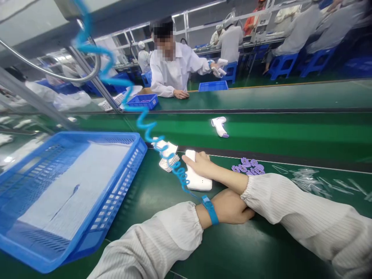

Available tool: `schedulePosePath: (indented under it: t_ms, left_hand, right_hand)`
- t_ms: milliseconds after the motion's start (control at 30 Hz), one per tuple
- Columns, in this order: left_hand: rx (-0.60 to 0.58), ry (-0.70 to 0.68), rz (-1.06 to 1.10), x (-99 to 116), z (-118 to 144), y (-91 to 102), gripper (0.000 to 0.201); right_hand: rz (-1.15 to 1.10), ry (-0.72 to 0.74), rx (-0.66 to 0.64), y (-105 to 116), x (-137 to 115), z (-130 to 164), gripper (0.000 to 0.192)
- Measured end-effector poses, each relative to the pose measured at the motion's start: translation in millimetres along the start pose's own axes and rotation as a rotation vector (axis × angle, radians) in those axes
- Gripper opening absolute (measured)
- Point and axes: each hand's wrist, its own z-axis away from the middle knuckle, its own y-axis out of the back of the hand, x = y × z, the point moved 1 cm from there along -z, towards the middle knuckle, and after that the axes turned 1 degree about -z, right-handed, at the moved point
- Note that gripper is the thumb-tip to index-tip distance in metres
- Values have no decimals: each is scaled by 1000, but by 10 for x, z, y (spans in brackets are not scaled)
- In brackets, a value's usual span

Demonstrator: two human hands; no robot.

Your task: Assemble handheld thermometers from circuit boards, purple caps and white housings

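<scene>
- While the arms are crossed over the green bench, the right hand [200, 164] reaches out to the left and sits on a white plastic device [195, 179] lying flat on the mat; fingers curled over its far end and top, clamped on it.
- Left hand [232, 207] is tucked under the right forearm, resting on the bench. Its fingers are hidden, so can't tell if they're spread or closed.
- Blue wrist strap [210, 210] on the left wrist, with a curly blue cord [145, 124] running up and away to the upper left.
- Just left of the white device there's a small stack of white flat pieces [167, 155], touching or nearly touching the cord.
- Little pile of purple parts [248, 166] just right of the hand, and some clear plastic scraps [308, 179] further right.
- Big blue basket [128, 170] on the left, tilted, with a white sheet lining it.
- One white gun-shaped thermometer [219, 126] lies alone on the green belt beyond the bench.
- Across the belt a person in a white coat [171, 68] leans on the far side, one hand flat, the other holding something white; a smaller blue tray [143, 101] sits near them.
</scene>
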Motion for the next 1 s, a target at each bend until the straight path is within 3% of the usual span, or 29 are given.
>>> schedulePosePath:
  t_ms: [133, 300, 433, 600, 900, 1000]
  left_hand:
    - [-32, 2, -34, 6, -11, 21, 33]
    - [-54, -37, -69, 1, -26, 12, 28]
    - [-59, -9, -32, 6, -8, 0, 30]
    - [-101, 80, 44, 8, 35, -29, 36]
    - [-41, 174, -170, -42, 201, -216, 56]
    - [-51, 127, -96, -43, 137, -199, 46]
  right_hand:
    - [-88, -67, -52, 96, 55, 68, 81]
    - [-149, 4, -114, 227, 227, 222, 68]
    - [-163, 33, -146, 316, 373, 429, 69]
    - [-99, 103, -318, 445, 454, 756, 71]
    - [-108, 266, -407, 281, 419, 861, 66]
    - [-134, 360, -428, 305, 402, 793, 56]
